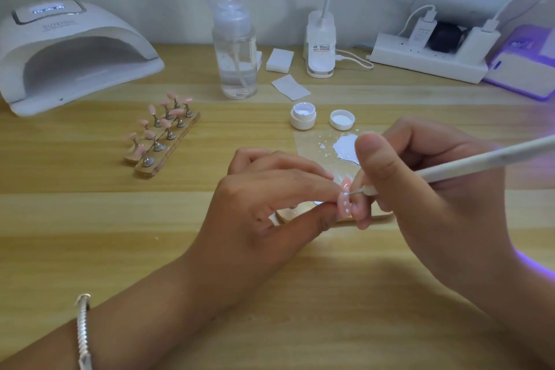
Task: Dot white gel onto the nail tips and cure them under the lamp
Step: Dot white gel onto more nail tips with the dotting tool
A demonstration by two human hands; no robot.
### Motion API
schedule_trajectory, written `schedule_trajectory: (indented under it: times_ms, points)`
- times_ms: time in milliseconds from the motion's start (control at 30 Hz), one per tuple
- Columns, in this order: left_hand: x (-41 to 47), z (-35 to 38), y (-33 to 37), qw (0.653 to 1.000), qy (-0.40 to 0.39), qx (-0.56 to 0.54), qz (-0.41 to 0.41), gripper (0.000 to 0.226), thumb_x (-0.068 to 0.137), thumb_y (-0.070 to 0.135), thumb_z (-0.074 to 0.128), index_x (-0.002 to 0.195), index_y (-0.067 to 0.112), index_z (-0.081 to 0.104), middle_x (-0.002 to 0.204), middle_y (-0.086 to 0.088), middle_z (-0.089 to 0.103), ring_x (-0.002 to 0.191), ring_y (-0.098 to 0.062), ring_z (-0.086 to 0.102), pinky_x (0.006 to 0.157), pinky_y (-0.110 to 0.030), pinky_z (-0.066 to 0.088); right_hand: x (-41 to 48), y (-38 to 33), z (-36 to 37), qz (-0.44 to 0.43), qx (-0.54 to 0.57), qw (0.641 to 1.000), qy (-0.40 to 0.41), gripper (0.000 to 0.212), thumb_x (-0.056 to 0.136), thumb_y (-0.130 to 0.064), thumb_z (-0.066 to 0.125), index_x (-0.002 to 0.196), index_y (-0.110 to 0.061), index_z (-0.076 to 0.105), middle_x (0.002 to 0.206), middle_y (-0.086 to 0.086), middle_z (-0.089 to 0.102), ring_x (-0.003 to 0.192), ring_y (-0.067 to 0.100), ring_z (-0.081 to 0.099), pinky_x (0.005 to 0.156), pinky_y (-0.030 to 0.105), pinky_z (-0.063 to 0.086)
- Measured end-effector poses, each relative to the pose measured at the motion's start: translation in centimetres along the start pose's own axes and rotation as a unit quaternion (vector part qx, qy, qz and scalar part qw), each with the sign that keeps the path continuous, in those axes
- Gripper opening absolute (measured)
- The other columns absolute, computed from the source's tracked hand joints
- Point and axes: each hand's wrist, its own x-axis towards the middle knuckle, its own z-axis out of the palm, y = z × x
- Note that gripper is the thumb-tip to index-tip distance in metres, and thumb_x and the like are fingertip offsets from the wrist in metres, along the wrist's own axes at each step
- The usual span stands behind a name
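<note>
Between the hands, the left hand [270, 204] pinches a pink nail tip [344, 200] already bearing a few white dots, the right hand [435, 189] grips the dotting pen [450, 167] touching it, while beyond the left hand the rack of tips [162, 135] looks undotted and curing under the lamp [75, 54] seems yet to come.

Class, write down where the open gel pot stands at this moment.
In the head view the gel pot stands on the table, just left of its lid, behind the gel-smeared sheet and beyond the right hand.
</note>
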Motion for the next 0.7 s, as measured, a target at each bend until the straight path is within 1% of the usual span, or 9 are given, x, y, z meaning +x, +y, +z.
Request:
schedule_trajectory:
  times_ms: [200, 333, 467, 533, 633, 700]
  points:
    - [0.04, -0.02, 0.03, 1.000, -0.003, -0.004, 0.002, 0.008, 0.083, 0.023, 0.073, 0.090, 0.025, 0.077, 0.092, 0.018, 0.075, 0.100, -0.002, 0.067, 0.092, -0.046, 0.041, -0.02, 0.11, -0.08, 0.003, -0.005, 1.000, -0.001, 0.034, 0.094, -0.015, 0.064, 0.062, -0.010, 0.053, 0.048, 0.008, 0.060, 0.037, 0.021, 0.056, 0.045, 0.018, 0.043]
    - [-0.01, -0.07, 0.02, 1.000, -0.005, 0.000, 0.003, 0.008, 0.083, 0.023, 0.073, 0.090, 0.025, 0.077, 0.092, 0.017, 0.075, 0.100, -0.002, 0.067, 0.092, -0.046, 0.041, 0.00, 0.06, -0.06, -0.003, -0.015, 1.000, -0.009, 0.032, 0.093, -0.018, 0.061, 0.063, -0.013, 0.052, 0.049, 0.005, 0.061, 0.038, 0.017, 0.056, 0.046, 0.016, 0.043]
    - [-0.04, -0.04, 0.03, 1.000, -0.002, 0.003, 0.003, 0.008, 0.083, 0.023, 0.073, 0.089, 0.023, 0.077, 0.090, 0.015, 0.075, 0.098, -0.004, 0.068, 0.092, -0.046, 0.041, -0.02, 0.03, -0.04, 0.000, -0.012, 1.000, -0.009, 0.034, 0.094, -0.015, 0.064, 0.062, -0.013, 0.052, 0.049, 0.007, 0.061, 0.038, 0.017, 0.055, 0.046, 0.016, 0.043]
    - [-0.01, -0.02, 0.04, 1.000, -0.002, 0.006, 0.004, 0.007, 0.083, 0.022, 0.074, 0.089, 0.023, 0.077, 0.090, 0.014, 0.075, 0.097, -0.004, 0.068, 0.091, -0.046, 0.041, -0.03, 0.02, -0.03, 0.003, -0.008, 1.000, -0.008, 0.035, 0.094, -0.016, 0.065, 0.062, -0.014, 0.052, 0.049, 0.007, 0.061, 0.038, 0.017, 0.056, 0.046, 0.017, 0.043]
    - [0.03, -0.01, 0.04, 1.000, -0.001, 0.010, 0.006, 0.007, 0.083, 0.022, 0.074, 0.089, 0.023, 0.077, 0.090, 0.015, 0.075, 0.097, -0.004, 0.068, 0.091, -0.046, 0.041, 0.02, 0.03, -0.04, 0.003, -0.009, 1.000, -0.010, 0.032, 0.092, -0.020, 0.062, 0.062, -0.015, 0.052, 0.049, 0.006, 0.061, 0.038, 0.020, 0.056, 0.046, 0.019, 0.043]
    - [0.02, -0.03, 0.02, 1.000, -0.001, 0.010, 0.009, 0.007, 0.083, 0.022, 0.074, 0.089, 0.024, 0.077, 0.089, 0.015, 0.075, 0.096, -0.004, 0.068, 0.091, -0.046, 0.042, 0.03, 0.04, -0.06, 0.002, -0.008, 1.000, -0.012, 0.031, 0.092, -0.020, 0.061, 0.062, -0.016, 0.052, 0.049, 0.006, 0.061, 0.039, 0.020, 0.056, 0.047, 0.019, 0.043]
